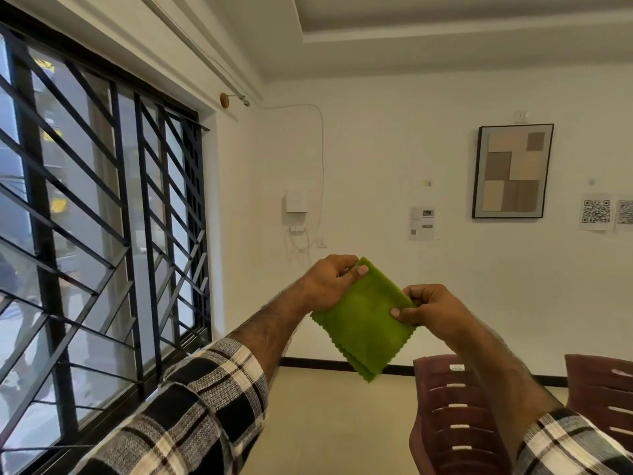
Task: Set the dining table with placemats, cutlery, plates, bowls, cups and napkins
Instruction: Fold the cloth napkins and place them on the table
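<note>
— What do you see in the middle?

— I see a green napkin (364, 323). It is folded and held up in the air, tilted like a diamond, in front of the white wall (376, 166).

— Who holds it?

— Both hands. The left hand (329, 281) pinches the top corner with thumb and fingers. The right hand (430, 308) pinches the right corner the same way. The bottom edge hangs free, and I can see it is zigzag cut.

— What do the arms wear?

— Black and white checked sleeves (191, 416), rolled back from the wrists.

— What else is there?

— Two dark red plastic chairs (448, 406) stand low on the right, under the right arm. A window with black bars (102, 217) fills the left side. A framed picture (512, 171) hangs on the wall, with papers showing square codes (596, 211) beside it.
</note>
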### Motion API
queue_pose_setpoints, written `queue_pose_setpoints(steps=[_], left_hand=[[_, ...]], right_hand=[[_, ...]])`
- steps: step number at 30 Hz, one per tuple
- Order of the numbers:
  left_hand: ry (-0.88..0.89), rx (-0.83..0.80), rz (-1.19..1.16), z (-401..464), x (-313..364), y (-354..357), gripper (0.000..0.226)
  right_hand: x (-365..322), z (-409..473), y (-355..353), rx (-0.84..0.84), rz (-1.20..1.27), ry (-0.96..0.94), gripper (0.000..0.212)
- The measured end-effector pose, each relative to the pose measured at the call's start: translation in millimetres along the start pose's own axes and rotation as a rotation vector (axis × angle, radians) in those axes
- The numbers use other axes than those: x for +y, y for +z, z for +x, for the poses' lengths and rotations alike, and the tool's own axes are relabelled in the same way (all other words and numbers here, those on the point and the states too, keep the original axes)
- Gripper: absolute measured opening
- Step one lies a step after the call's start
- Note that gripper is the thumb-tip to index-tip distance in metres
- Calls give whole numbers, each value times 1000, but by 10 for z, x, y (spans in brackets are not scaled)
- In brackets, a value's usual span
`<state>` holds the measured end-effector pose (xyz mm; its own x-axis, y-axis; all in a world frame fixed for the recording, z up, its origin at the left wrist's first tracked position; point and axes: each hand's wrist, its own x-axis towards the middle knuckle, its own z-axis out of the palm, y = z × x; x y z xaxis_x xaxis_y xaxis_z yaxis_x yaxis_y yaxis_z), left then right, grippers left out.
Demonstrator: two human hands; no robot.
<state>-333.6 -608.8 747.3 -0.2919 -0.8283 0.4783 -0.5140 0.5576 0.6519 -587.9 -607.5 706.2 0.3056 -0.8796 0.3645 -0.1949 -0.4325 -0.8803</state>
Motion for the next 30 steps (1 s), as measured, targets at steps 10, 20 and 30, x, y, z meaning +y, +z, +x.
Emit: queue_pose_setpoints(steps=[10,20,30], left_hand=[[-140,-352,130,-91,7,-164,55],[-191,297,-664,-118,-319,-42,41],[-36,227,-600,-81,-192,-62,41]], right_hand=[[-157,143,1,53,136,-28,13],[-20,261,106,113,252,-65,36],[-135,456,183,219,425,-107,39]])
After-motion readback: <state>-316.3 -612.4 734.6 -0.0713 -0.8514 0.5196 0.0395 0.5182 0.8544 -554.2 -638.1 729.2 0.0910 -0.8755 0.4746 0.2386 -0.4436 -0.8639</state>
